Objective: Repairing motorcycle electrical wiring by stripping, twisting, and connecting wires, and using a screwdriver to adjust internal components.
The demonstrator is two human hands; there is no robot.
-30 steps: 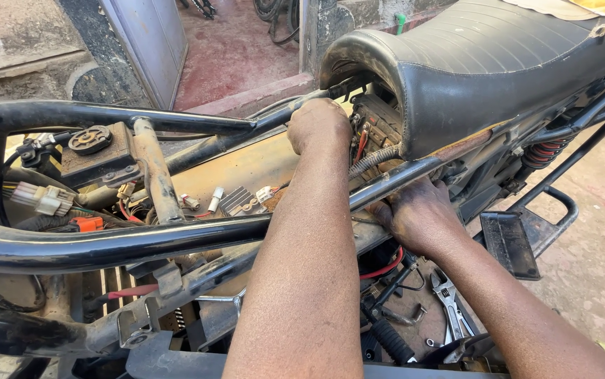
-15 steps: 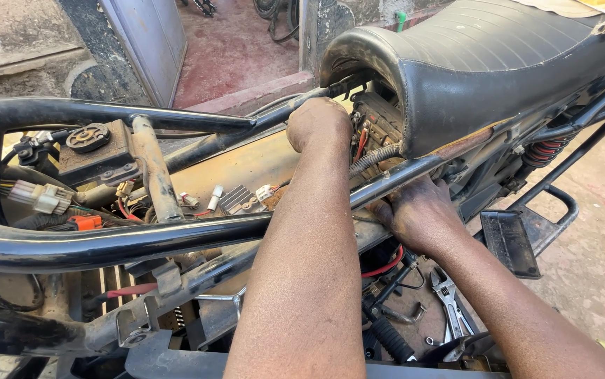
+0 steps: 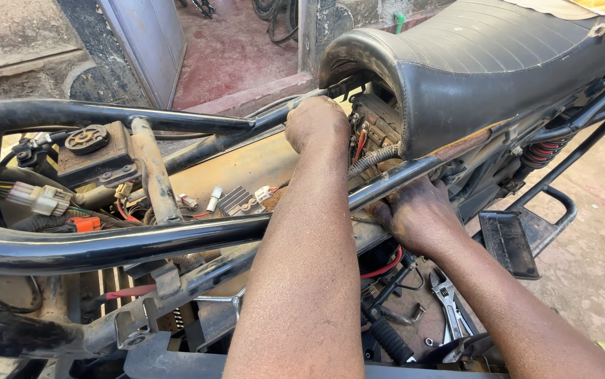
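So the left hand [image 3: 325,125] is reached over the near frame tube [image 3: 141,242] and curled into a loose fist right at the front lip of the black seat [image 3: 499,63], knuckles pressed against the wiring block [image 3: 376,130] tucked under there; whether anything is actually pinched in those fingers can't be told, since they're folded away from view. The right hand [image 3: 422,217] is pushed in below the frame rail [image 3: 401,175], fingers buried under the seat base, so its grip can't be told either. For this kind of fiddling under a seat nose, it's probably best done slow: the red wires [image 3: 360,144] and the ribbed hose [image 3: 376,158] should be kept from getting tugged or trapped, and the part should be steadied from below while it's worked from above. Hard to make out: the fastener or connector itself, hidden by both hands. The pliers [image 3: 450,295] lying low down are partly covered by the right forearm, and the seat's rear is cut off.
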